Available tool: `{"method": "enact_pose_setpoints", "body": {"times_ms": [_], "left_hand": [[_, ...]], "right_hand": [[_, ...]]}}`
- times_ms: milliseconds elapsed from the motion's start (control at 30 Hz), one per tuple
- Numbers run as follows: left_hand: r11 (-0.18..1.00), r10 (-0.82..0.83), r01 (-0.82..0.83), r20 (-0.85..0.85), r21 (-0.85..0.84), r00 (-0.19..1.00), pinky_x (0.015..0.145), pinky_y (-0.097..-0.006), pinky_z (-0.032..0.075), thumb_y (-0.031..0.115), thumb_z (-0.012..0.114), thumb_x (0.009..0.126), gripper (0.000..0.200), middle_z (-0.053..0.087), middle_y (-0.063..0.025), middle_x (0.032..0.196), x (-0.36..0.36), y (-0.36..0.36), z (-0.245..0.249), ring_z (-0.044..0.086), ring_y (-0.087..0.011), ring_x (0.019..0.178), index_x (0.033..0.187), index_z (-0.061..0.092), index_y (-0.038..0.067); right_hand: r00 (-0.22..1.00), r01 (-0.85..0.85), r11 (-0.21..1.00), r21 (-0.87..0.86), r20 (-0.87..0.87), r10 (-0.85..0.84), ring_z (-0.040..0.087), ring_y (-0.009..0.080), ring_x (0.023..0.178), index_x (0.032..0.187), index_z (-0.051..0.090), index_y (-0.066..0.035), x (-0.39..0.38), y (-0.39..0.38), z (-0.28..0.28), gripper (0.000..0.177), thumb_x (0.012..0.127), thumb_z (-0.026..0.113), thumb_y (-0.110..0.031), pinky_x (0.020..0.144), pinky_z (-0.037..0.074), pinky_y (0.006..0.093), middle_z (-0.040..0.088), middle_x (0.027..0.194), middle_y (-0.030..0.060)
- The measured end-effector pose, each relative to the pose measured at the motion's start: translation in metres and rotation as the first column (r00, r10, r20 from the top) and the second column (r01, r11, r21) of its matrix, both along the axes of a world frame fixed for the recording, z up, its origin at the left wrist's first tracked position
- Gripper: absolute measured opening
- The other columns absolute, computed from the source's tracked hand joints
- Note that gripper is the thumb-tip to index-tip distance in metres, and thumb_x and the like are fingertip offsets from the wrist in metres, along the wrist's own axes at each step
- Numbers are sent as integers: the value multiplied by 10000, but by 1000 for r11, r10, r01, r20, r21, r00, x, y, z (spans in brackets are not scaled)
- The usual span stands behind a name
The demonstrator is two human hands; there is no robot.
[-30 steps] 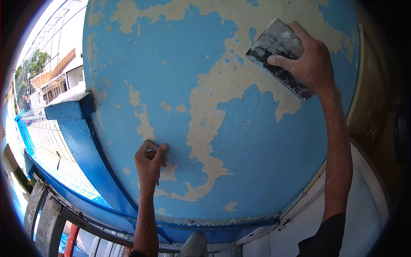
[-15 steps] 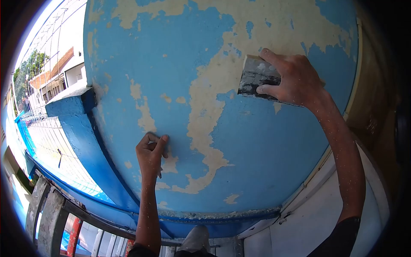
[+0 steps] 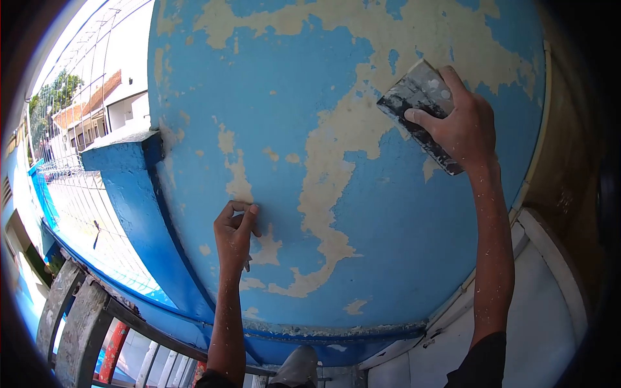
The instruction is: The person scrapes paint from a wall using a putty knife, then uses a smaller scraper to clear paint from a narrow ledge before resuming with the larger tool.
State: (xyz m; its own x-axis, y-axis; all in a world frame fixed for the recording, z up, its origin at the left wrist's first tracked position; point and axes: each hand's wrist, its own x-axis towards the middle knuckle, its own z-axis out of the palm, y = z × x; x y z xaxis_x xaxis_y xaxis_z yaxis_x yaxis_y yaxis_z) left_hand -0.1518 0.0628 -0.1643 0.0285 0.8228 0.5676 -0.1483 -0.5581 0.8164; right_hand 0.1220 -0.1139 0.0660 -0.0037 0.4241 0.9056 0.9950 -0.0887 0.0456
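My right hand (image 3: 462, 126) grips a wide, flat scraper (image 3: 419, 90), smeared grey and black, with the thumb across its face. The scraper is tilted against the upper right of a blue wall (image 3: 272, 77) whose paint has come off in cream patches. Lower on the wall, my left hand (image 3: 234, 236) is closed with fingers curled and thumb against the index finger. A small pointed bit shows beneath that hand, but what it belongs to is hidden. Pale flecks dot both forearms.
A blue pillar (image 3: 132, 194) and wire fence (image 3: 71, 129) stand at the left, with a building beyond. Worn wooden rails (image 3: 84, 330) are at lower left. A blue ledge (image 3: 336, 346) with loose flakes runs along the wall's foot. White panelling (image 3: 543, 304) lies at the right.
The scraper has turned from nearly level to steeply slanted, and my right hand has shifted slightly. My left hand stays at about the same wall spot. The view has shifted a little left.
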Motion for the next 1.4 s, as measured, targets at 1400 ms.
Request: {"method": "enact_pose_setpoints", "body": {"times_ms": [1400], "left_hand": [[999, 32, -32, 6, 19, 999, 535, -256, 359, 125, 658, 926, 173, 592, -64, 588, 13, -9, -25, 556, -117, 517, 903, 502, 54]], "right_hand": [[991, -101, 983, 153, -67, 112, 728, 295, 752, 1148, 609, -8, 60, -26, -185, 592, 713, 883, -302, 659, 579, 383, 716, 853, 162]]}}
